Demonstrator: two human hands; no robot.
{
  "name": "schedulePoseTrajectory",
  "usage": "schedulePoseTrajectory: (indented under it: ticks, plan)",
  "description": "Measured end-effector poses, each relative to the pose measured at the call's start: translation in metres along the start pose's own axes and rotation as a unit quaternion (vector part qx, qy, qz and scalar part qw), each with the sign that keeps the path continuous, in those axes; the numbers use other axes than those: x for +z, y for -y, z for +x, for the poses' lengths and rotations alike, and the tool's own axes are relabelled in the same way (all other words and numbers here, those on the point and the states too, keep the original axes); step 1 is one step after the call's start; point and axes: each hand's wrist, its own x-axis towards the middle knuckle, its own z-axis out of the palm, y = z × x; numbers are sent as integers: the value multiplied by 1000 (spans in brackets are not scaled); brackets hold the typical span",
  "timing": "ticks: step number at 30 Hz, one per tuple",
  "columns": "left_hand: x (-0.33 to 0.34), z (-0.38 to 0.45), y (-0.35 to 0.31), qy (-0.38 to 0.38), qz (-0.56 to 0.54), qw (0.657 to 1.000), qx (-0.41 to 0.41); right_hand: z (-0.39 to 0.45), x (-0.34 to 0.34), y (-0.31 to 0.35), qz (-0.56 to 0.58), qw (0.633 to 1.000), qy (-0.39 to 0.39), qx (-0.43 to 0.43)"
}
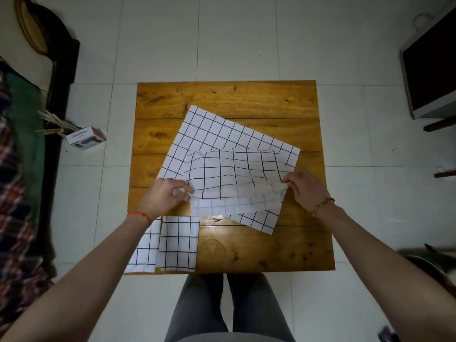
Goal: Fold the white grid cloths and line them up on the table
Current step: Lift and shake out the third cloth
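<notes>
A large white grid cloth [217,134] lies skewed across the middle of the wooden table [259,248]. A second grid cloth [229,174] rests on top of it, its near edge lifted and partly doubled over. My left hand [165,196] pinches that cloth's near left corner. My right hand [306,188] pinches its near right corner. Two folded grid cloths sit side by side at the table's near left corner: one [179,243] fully on the table, the other [145,250] at the edge, partly under my left forearm.
White tiled floor surrounds the table. A small cardboard box [85,138] lies on the floor to the left, next to a dark bed frame with bedding [19,156]. A dark screen [434,75] stands at the right. My legs are under the near table edge.
</notes>
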Motion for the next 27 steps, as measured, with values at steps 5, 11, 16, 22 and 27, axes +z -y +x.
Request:
schedulePoseTrajectory:
  ticks: [5,11,16,22,27]
  plan:
    - [47,-13,21,9,12,1000,1,-14,49,-7,-46,998,41,-6]
    - [81,-9,41,31,5,1000,-4,-15,88,-9,-45,998,32,9]
    - [81,1,45,0,-1,1000,-18,4,96,-13,-19,998,4,54]
    - [45,50,50,-188,-46,976,-103,74,79,-14,91,970,-162,159]
    - [34,102,56,-206,-106,936,-265,126,65,-9,181,921,-158,307]
